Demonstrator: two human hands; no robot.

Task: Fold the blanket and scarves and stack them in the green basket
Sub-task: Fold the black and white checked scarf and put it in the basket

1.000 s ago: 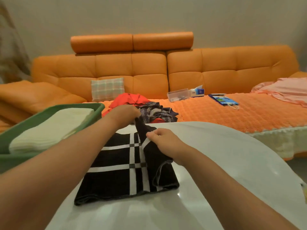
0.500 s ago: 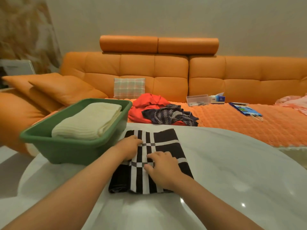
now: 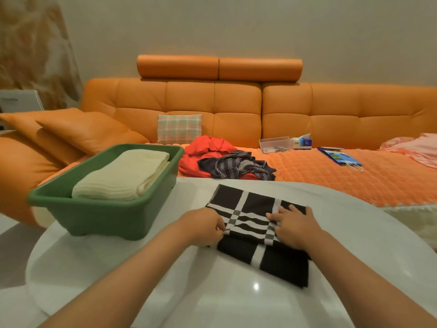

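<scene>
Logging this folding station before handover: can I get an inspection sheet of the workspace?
Surface: white round table, glossy.
Job's things: black-and-white scarf part-folded on table; cream blanket folded in green basket; striped scarf and red cloth loose on orange sofa.
Clutter: clear box, tissue box, blue bag on sofa.
Grips: left hand pinches scarf's edge; right hand lies on it, hold unclear.
Cables: nothing seen.
Surroundings: orange sofa, plaid cushion, pink cloth.
</scene>
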